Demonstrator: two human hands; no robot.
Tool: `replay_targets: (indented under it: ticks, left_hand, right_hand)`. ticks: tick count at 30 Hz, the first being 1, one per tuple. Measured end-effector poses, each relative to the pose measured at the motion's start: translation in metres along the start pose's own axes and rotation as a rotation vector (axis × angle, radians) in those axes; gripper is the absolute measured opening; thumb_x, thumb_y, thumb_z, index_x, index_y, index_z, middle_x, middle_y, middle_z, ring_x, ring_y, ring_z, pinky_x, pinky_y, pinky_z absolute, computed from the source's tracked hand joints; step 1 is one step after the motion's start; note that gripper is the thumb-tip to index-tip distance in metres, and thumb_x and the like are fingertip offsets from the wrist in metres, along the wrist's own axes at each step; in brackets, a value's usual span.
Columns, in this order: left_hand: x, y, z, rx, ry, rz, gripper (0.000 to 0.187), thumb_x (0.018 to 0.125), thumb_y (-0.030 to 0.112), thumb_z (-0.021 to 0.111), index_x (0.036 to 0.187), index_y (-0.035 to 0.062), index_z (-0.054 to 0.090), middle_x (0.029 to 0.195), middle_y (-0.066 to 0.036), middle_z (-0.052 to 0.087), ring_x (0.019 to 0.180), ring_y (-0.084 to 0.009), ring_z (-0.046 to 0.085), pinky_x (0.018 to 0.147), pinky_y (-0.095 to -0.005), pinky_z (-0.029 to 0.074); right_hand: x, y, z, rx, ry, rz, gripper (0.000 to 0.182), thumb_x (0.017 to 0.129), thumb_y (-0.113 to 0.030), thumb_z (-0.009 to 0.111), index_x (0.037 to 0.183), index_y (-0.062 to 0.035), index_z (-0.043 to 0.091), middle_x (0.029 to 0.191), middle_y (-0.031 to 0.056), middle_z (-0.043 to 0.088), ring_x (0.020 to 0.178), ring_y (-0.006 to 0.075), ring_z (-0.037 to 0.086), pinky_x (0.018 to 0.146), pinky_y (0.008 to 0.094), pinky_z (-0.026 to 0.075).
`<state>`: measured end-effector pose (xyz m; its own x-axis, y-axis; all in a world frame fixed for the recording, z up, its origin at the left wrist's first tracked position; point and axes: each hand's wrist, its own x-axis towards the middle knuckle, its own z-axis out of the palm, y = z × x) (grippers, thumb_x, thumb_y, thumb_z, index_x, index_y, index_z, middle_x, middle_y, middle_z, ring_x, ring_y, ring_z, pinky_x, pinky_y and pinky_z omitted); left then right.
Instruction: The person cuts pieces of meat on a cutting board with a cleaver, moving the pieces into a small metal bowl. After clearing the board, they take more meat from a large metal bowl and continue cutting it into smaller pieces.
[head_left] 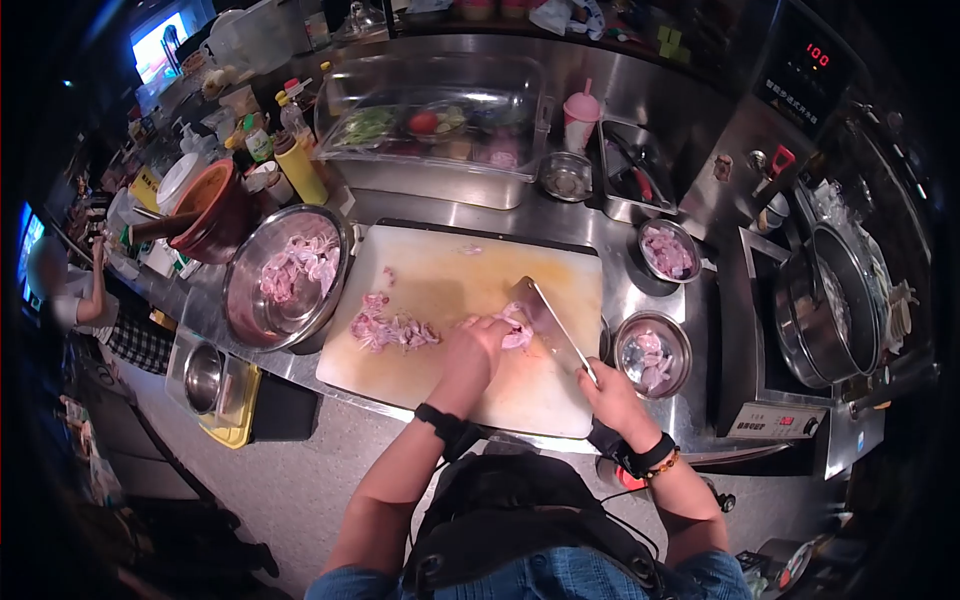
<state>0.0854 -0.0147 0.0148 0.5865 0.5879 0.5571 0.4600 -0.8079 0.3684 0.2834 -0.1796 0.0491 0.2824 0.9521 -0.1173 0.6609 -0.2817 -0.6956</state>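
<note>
On the white cutting board (450, 275), my left hand (474, 350) has its fingers closed on a piece of pale pink raw meat (517, 333). My right hand (612, 400) grips the handle of a wide-bladed kitchen knife (545, 317), whose blade stands right beside that piece. A pile of cut raw meat (385, 328) lies left of my left hand. More meat fills part of the large steel bowl (240, 318) at the board's left. Right of the board, a small steel bowl (683, 372) and another steel bowl (690, 277) hold pink pieces.
A clear-lidded container (430, 90) with vegetables stands behind the board. Bottles, including a yellow one (300, 172), and a brown mortar (210, 215) crowd the left. A large pot (815, 310) sits by the cooker (765, 420) at right. Another person (85, 300) is at far left.
</note>
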Motion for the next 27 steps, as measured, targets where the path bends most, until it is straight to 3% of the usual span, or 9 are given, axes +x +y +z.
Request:
replay_targets:
  ticks: [5, 11, 14, 20, 22, 24, 25, 26, 27]
  left_hand:
    - [0.016, 0.003, 0.013, -0.050, -0.328, -0.170, 0.007, 0.080, 0.015, 0.066, 0.079, 0.0092, 0.069, 0.092, -0.012, 0.068, 0.080, -0.0313, 0.065, 0.076, -0.0412, 0.052]
    - [0.016, -0.001, 0.035, -0.117, -0.310, -0.112, 0.004, 0.079, 0.013, 0.065, 0.081, 0.0102, 0.067, 0.091, -0.013, 0.067, 0.088, -0.0311, 0.065, 0.079, -0.0420, 0.051]
    - [0.017, -0.009, 0.043, -0.125, -0.345, -0.071, 0.013, 0.076, 0.009, 0.067, 0.089, 0.0093, 0.068, 0.093, -0.013, 0.066, 0.090, -0.0305, 0.064, 0.079, -0.0405, 0.051]
    - [0.019, -0.014, 0.039, -0.311, -0.442, -0.174, 0.008, 0.079, 0.011, 0.067, 0.086, 0.0074, 0.067, 0.090, -0.013, 0.066, 0.087, -0.0315, 0.064, 0.078, -0.0393, 0.052]
    - [0.017, -0.008, 0.034, -0.215, -0.331, -0.002, 0.010, 0.086, 0.013, 0.062, 0.091, 0.0064, 0.067, 0.090, -0.011, 0.066, 0.085, -0.0263, 0.065, 0.075, -0.0365, 0.053]
    - [0.014, -0.005, 0.046, -0.571, -0.571, -0.537, 0.015, 0.092, 0.013, 0.057, 0.098, 0.0052, 0.067, 0.095, -0.010, 0.066, 0.088, -0.0204, 0.065, 0.078, -0.0335, 0.052]
    - [0.007, -0.007, 0.052, -0.664, -0.363, -0.389, 0.016, 0.090, 0.019, 0.057, 0.092, 0.0066, 0.067, 0.093, -0.012, 0.066, 0.086, -0.0258, 0.065, 0.077, -0.0385, 0.052]
    - [-0.001, -0.010, 0.058, -0.727, -0.171, -0.220, 0.018, 0.087, 0.024, 0.058, 0.087, 0.0080, 0.067, 0.092, -0.015, 0.066, 0.084, -0.0312, 0.065, 0.075, -0.0435, 0.051]
    - [-0.001, -0.028, 0.077, -0.261, -0.181, 0.048, 0.015, 0.084, 0.021, 0.061, 0.084, 0.0077, 0.066, 0.092, -0.016, 0.065, 0.084, -0.0332, 0.064, 0.075, -0.0443, 0.050]
  right_hand:
    - [-0.012, 0.009, 0.005, 0.050, 0.008, 0.030, 0.030, 0.095, -0.031, 0.053, 0.101, -0.0018, 0.060, 0.071, 0.0253, 0.061, 0.070, 0.0426, 0.062, 0.064, 0.0479, 0.048]
    - [-0.015, 0.003, 0.001, 0.101, -0.033, 0.090, 0.031, 0.095, -0.030, 0.053, 0.103, -0.0006, 0.059, 0.074, 0.0273, 0.061, 0.075, 0.0440, 0.062, 0.066, 0.0485, 0.048]
    - [-0.012, 0.009, 0.006, 0.089, -0.010, 0.025, 0.030, 0.095, -0.029, 0.052, 0.103, -0.0004, 0.059, 0.075, 0.0276, 0.061, 0.076, 0.0451, 0.062, 0.067, 0.0499, 0.048]
    - [-0.010, 0.007, 0.007, 0.103, -0.010, 0.054, 0.030, 0.095, -0.029, 0.052, 0.102, -0.0002, 0.058, 0.080, 0.0288, 0.062, 0.078, 0.0460, 0.061, 0.069, 0.0506, 0.048]
    - [-0.009, 0.019, 0.014, 0.126, -0.001, 0.084, 0.032, 0.094, -0.028, 0.053, 0.107, 0.0004, 0.059, 0.084, 0.0294, 0.063, 0.083, 0.0461, 0.062, 0.071, 0.0492, 0.049]
    - [-0.009, 0.035, 0.023, 0.229, 0.000, 0.158, 0.037, 0.095, -0.027, 0.053, 0.118, 0.0008, 0.059, 0.094, 0.0300, 0.064, 0.091, 0.0458, 0.063, 0.075, 0.0454, 0.050]
    - [-0.005, 0.035, 0.020, 0.221, 0.003, 0.082, 0.037, 0.095, -0.025, 0.054, 0.121, 0.0017, 0.058, 0.095, 0.0299, 0.065, 0.091, 0.0437, 0.065, 0.076, 0.0439, 0.050]
    - [-0.003, 0.040, 0.022, 0.277, -0.026, 0.108, 0.034, 0.096, -0.023, 0.053, 0.117, 0.0023, 0.059, 0.083, 0.0220, 0.064, 0.076, 0.0335, 0.064, 0.067, 0.0414, 0.051]
    - [0.000, 0.047, 0.025, 0.332, -0.054, 0.136, 0.030, 0.096, -0.021, 0.052, 0.114, 0.0028, 0.059, 0.071, 0.0141, 0.063, 0.061, 0.0233, 0.064, 0.057, 0.0389, 0.051]
